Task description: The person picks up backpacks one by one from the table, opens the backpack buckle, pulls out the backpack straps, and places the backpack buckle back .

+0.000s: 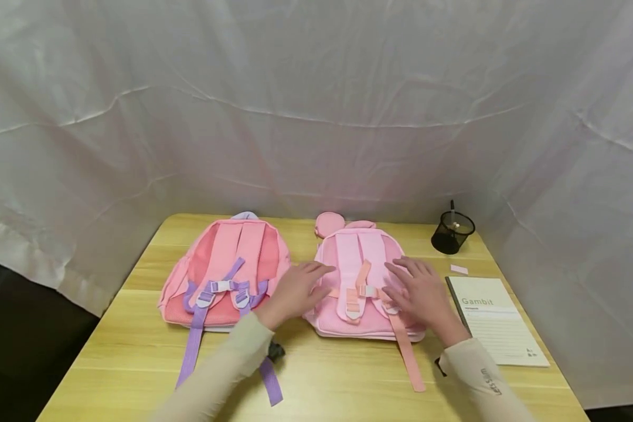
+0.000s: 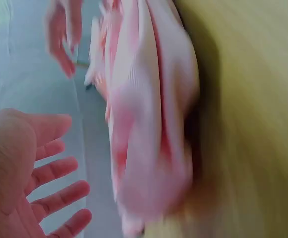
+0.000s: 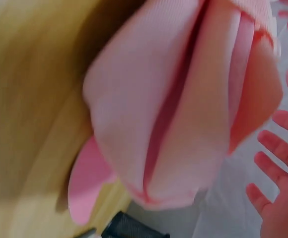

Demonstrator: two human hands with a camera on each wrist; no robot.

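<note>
A light pink backpack [image 1: 332, 319] lies on the table, straps upward, with peach webbing and a white buckle [image 1: 368, 291] across its middle. Over its left edge is my left hand [image 1: 299, 291], fingers spread; the left wrist view shows the same hand [image 2: 39, 183] beside the bag's side [image 2: 149, 99], gripping nothing. My right hand [image 1: 421, 291] hovers at the right edge, fingers spread and relaxed. Space shows between that hand [image 3: 283, 163] and the pink bag [image 3: 134, 94] in the right wrist view. Left of it lies a coral backpack [image 1: 227, 234] with purple straps [image 1: 191, 349].
A black mesh pen holder [image 1: 445, 239] with a pen stands at the back right. Near it are a small pale slip [image 1: 459, 269] and a notebook [image 1: 498, 328]. A round pink piece [image 1: 329, 224] sits behind the pink backpack. Grey curtains [image 1: 316, 117] surround the wooden table [image 1: 348, 375].
</note>
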